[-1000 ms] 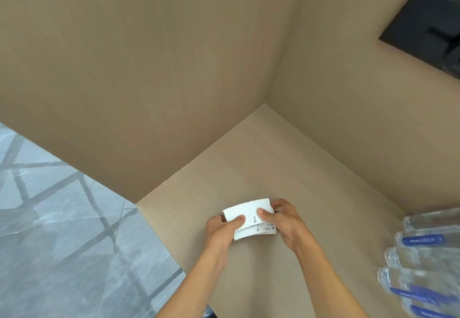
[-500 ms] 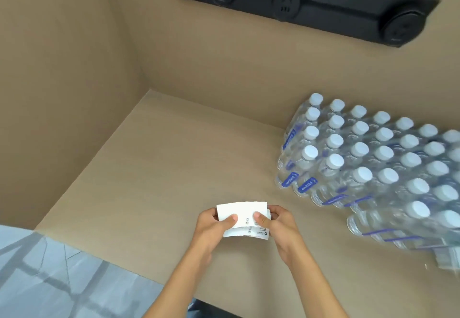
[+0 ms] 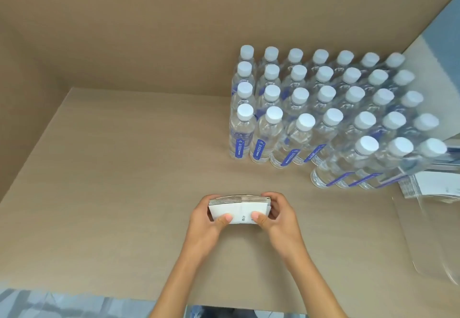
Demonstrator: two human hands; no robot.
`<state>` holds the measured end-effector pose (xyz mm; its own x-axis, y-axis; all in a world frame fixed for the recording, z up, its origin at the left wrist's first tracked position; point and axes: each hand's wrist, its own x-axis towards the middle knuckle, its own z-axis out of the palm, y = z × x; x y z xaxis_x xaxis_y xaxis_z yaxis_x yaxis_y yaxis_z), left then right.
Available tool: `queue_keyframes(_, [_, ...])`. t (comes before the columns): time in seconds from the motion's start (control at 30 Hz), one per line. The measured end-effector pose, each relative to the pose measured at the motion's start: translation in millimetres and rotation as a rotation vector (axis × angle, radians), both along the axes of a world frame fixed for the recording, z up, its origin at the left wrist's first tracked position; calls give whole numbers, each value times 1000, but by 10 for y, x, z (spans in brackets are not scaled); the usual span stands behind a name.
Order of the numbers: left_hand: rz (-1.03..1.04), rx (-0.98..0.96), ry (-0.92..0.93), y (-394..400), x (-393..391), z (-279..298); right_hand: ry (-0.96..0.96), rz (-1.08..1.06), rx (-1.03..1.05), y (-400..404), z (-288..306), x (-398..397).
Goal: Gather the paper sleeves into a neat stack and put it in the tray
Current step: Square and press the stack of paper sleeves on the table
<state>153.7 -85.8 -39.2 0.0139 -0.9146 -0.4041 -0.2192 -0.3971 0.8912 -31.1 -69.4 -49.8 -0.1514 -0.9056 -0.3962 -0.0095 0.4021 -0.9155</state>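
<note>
stack of white paper sleeves (image 3: 239,209) clamped between left hand (image 3: 207,220) and right hand (image 3: 276,218), edges roughly flush, above the bare tan surface (image 3: 112,181). clear capped water bottles (image 3: 323,116) stand well apart, rear right.

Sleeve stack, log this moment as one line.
paper sleeves: squared stack | left hand + right hand: gripping ends | above table | tray: not identifiable

Tan tabletop (image 3: 112,181): water bottles (image 3: 323,108), clear tray (image 3: 428,238).
</note>
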Motion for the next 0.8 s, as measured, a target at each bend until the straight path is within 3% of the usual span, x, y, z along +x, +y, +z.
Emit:
queue_keyframes(0.4, [-62,-269,-42,-103,-137,-381,142,25,-266,13,-362,-72])
queue_keyframes(0.67, [-95,-296,-60,-21,-212,-588,117,77,-295,99,-547,-77])
queue_keyframes(0.8, [-149,-273,-16,4,-252,-599,63,-15,-311,53,-539,-1])
